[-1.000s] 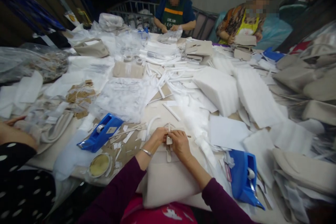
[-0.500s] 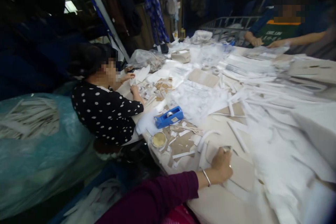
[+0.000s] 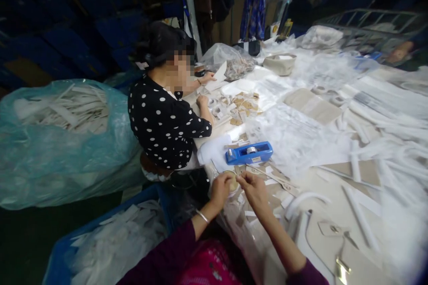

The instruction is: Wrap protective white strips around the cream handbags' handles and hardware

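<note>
My left hand (image 3: 220, 191), with a silver bracelet at its wrist, is closed in a pinch over the table's near left corner. My right hand (image 3: 256, 190) pinches just beside it, fingertips almost meeting. Whatever lies between the fingers is too small to make out. Behind and partly under them is a round tin with a yellowish surface (image 3: 231, 181). A blue tape dispenser (image 3: 250, 153) stands just beyond the hands. Farther right lies a beige panel (image 3: 329, 242) with a gold-coloured metal fitting (image 3: 342, 270) and white padding along its edge.
A co-worker in a dotted top (image 3: 163, 124) sits at the left, hands over paper scraps. White padding strips and clear plastic (image 3: 294, 133) cover much of the table. A blue bin of scraps (image 3: 117, 245) and a teal bag (image 3: 63, 160) stand on the left floor.
The view has swung left. My left hand has left the beige panel and moved to the round tin. My right hand has come into view beside it.
</note>
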`<act>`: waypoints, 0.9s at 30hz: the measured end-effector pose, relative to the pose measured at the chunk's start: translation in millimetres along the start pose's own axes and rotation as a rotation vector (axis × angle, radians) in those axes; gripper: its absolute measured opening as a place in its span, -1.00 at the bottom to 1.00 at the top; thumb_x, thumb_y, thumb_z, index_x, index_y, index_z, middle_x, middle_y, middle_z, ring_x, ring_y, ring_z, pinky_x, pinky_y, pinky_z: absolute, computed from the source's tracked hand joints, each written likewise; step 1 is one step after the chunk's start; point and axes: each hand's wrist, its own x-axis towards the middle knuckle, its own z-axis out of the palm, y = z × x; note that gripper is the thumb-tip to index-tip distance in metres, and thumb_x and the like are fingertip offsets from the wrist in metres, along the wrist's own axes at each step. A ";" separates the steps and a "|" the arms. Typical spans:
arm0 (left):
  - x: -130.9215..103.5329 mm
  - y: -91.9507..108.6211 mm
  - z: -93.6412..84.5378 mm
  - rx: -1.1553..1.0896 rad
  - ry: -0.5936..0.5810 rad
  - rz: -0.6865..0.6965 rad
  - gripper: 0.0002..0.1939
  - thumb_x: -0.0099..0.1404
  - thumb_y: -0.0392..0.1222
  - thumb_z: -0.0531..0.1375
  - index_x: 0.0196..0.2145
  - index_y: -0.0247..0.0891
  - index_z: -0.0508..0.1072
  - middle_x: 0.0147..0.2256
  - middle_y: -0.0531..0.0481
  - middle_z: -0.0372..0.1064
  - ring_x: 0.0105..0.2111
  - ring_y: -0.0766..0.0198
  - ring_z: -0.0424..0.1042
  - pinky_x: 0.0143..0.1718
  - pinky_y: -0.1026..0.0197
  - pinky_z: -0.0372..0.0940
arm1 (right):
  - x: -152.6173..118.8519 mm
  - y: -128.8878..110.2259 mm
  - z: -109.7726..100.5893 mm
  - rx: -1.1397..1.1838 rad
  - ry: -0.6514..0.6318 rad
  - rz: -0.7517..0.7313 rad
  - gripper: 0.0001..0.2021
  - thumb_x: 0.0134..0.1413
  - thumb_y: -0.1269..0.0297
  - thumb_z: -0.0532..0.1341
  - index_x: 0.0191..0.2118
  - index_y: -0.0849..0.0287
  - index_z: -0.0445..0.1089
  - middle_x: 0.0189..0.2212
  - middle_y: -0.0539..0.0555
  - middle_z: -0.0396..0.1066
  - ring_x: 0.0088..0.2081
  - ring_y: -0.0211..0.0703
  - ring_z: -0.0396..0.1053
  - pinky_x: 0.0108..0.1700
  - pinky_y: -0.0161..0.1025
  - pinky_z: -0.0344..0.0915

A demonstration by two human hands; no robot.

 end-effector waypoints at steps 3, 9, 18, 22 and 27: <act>33.5 -49.0 -48.1 0.015 0.298 -0.176 -0.88 0.13 -0.37 0.13 -0.38 -0.29 0.46 -0.42 -0.02 0.44 -0.41 0.27 0.39 -0.33 0.26 0.26 | 48.7 40.5 27.4 -0.314 0.193 -0.197 -0.81 0.04 0.33 0.06 -0.32 0.18 0.41 -0.38 0.15 0.38 -0.29 0.00 0.31 -0.19 -0.10 0.24; 74.6 -82.5 -47.6 -0.018 0.383 -0.230 -0.92 0.15 -0.36 0.16 -0.36 -0.29 0.43 -0.40 0.00 0.44 -0.43 0.33 0.40 -0.36 0.31 0.24 | 110.0 41.8 38.5 -0.800 0.021 -0.492 -0.11 -0.18 0.53 0.21 0.32 0.17 -0.15 0.05 0.20 0.27 0.07 0.08 0.17 0.13 0.00 0.04; 97.2 -54.2 -27.8 0.170 0.402 -0.367 -0.67 0.12 -0.40 0.20 -0.15 -0.18 0.29 -0.44 0.07 0.35 -0.38 0.24 0.38 -0.35 0.27 0.14 | 147.0 48.8 45.9 -0.918 -0.235 -0.588 -0.07 -0.15 0.52 0.24 0.34 0.06 -0.20 -0.11 0.07 0.43 -0.02 -0.06 0.33 0.22 -0.03 -0.15; 102.6 -60.0 -30.1 0.084 0.419 -0.290 -0.60 0.07 -0.50 0.09 -0.15 -0.19 0.23 -0.45 0.09 0.22 -0.40 0.26 0.32 -0.31 0.27 0.14 | 143.1 46.0 38.8 -0.843 -0.215 -0.615 -0.06 -0.15 0.50 0.25 0.34 0.07 -0.23 -0.20 0.01 0.45 -0.08 -0.10 0.36 0.24 -0.03 -0.17; 102.0 -71.8 -42.9 -0.148 0.410 -0.248 -0.57 0.02 -0.48 0.01 -0.13 -0.20 0.17 -0.49 0.14 0.12 -0.55 0.33 0.23 -0.44 0.30 0.17 | 145.5 43.5 36.1 -0.803 -0.198 -0.614 -0.06 -0.16 0.50 0.25 0.34 0.06 -0.21 -0.18 0.01 0.45 -0.07 -0.10 0.36 0.25 -0.01 -0.19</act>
